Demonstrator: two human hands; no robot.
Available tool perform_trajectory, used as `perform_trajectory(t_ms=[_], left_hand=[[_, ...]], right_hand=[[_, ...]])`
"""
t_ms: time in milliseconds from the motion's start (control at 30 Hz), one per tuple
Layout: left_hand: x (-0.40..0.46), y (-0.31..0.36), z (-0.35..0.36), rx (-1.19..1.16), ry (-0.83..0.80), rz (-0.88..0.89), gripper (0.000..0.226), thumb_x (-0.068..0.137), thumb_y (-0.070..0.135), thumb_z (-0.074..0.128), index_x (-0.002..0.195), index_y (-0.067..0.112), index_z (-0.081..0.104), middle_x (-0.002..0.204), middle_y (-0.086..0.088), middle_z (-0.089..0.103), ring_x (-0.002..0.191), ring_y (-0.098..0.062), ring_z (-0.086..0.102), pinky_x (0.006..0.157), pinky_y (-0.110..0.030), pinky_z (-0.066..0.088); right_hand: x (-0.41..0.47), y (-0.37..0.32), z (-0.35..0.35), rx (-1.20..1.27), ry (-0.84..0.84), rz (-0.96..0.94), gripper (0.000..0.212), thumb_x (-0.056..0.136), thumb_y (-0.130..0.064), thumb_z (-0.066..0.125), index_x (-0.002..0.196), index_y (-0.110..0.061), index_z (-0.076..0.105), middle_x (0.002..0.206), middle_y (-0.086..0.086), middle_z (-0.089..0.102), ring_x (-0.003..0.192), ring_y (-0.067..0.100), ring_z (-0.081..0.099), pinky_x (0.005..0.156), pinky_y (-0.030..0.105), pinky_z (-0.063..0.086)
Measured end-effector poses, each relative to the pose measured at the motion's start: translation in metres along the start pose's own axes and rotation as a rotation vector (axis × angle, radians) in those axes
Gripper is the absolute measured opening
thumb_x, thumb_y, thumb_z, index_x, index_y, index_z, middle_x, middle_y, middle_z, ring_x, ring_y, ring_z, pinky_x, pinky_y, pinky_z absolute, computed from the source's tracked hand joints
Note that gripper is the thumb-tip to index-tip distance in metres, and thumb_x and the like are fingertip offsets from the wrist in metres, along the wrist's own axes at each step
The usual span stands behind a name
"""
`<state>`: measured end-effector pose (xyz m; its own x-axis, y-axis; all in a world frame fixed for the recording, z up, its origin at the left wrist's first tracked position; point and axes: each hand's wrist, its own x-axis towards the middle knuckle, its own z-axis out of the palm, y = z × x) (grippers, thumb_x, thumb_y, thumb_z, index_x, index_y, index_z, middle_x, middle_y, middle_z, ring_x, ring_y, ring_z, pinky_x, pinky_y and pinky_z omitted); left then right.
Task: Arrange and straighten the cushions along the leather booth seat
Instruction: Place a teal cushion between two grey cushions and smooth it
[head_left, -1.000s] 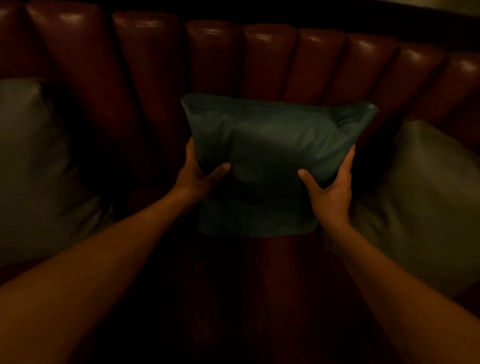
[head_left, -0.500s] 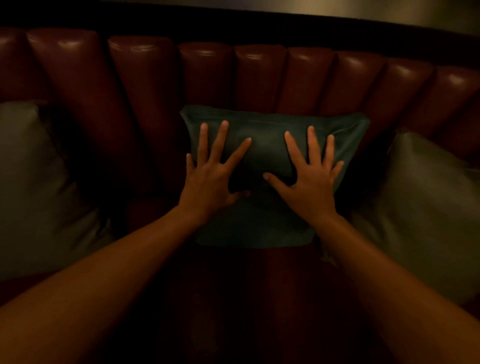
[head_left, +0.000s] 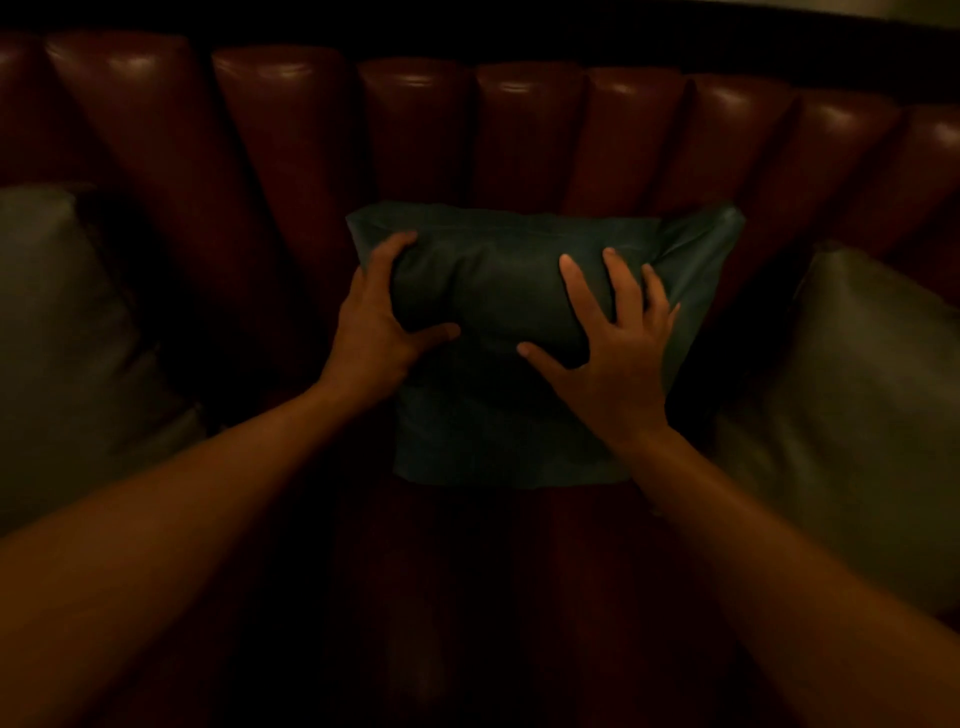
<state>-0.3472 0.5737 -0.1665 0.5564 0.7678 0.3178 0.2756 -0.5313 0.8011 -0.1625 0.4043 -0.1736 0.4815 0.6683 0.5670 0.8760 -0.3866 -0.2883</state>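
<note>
Half a second ago both your palms lay flat on the front of the teal cushion (head_left: 498, 332); now your left hand (head_left: 371, 332) has slid to its left edge and curls round it, thumb on the front, fingers wrapped over the side. Your right hand (head_left: 610, 338) stays on the front face, fingers spread and pressing, gripping nothing.

That cushion stands upright against the channelled leather backrest (head_left: 415, 130), roughly midway between the grey-green cushion on the left (head_left: 62, 332) and the one on the right (head_left: 852, 395), its lower edge on the seat (head_left: 493, 597).

The likely trouble is uneven force: pulling with the gripping hand while the other only presses could twist the cushion off square or drag it leftward. Slick leather may also let it slump forward once you let go.
</note>
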Motion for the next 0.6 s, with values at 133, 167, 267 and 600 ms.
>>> perform_trajectory(t_ms=[133, 167, 267, 600], left_hand=[[-0.012, -0.007, -0.012, 0.023, 0.125, 0.109, 0.068, 0.073, 0.028, 0.091, 0.128, 0.025, 0.050, 0.129, -0.006, 0.056, 0.116, -0.015, 0.055, 0.101, -0.029, 0.048], [-0.014, -0.011, -0.019, 0.026, 0.147, 0.122, 0.065, 0.074, 0.027, 0.091, 0.125, 0.026, 0.050, 0.127, -0.007, 0.057, 0.114, -0.013, 0.055, 0.099, -0.023, 0.046], [-0.017, -0.022, -0.035, 0.045, 0.151, 0.059, 0.071, 0.074, 0.029, 0.091, 0.131, 0.024, 0.050, 0.133, -0.006, 0.055, 0.118, -0.011, 0.053, 0.103, -0.026, 0.045], [-0.012, -0.014, -0.044, 0.034, -0.045, -0.003, 0.098, 0.082, 0.030, 0.085, 0.159, 0.033, 0.023, 0.151, -0.004, 0.039, 0.131, -0.006, 0.038, 0.109, -0.023, 0.033]], right_hand=[[0.000, -0.016, 0.001, 0.040, 0.032, -0.042, 0.082, 0.083, -0.072, 0.063, 0.153, -0.032, 0.046, 0.160, 0.011, 0.036, 0.148, 0.045, 0.024, 0.109, 0.078, 0.022], [0.000, -0.018, 0.002, 0.049, 0.039, -0.057, 0.081, 0.084, -0.071, 0.063, 0.153, -0.032, 0.046, 0.160, 0.011, 0.036, 0.147, 0.045, 0.025, 0.109, 0.077, 0.024], [-0.001, -0.030, 0.010, 0.065, 0.014, -0.088, 0.079, 0.086, -0.070, 0.063, 0.153, -0.032, 0.046, 0.160, 0.010, 0.036, 0.148, 0.044, 0.025, 0.109, 0.075, 0.025], [0.005, -0.032, 0.008, 0.049, -0.020, -0.080, 0.079, 0.085, -0.065, 0.066, 0.153, -0.033, 0.045, 0.161, 0.008, 0.034, 0.151, 0.042, 0.020, 0.113, 0.077, 0.014]])
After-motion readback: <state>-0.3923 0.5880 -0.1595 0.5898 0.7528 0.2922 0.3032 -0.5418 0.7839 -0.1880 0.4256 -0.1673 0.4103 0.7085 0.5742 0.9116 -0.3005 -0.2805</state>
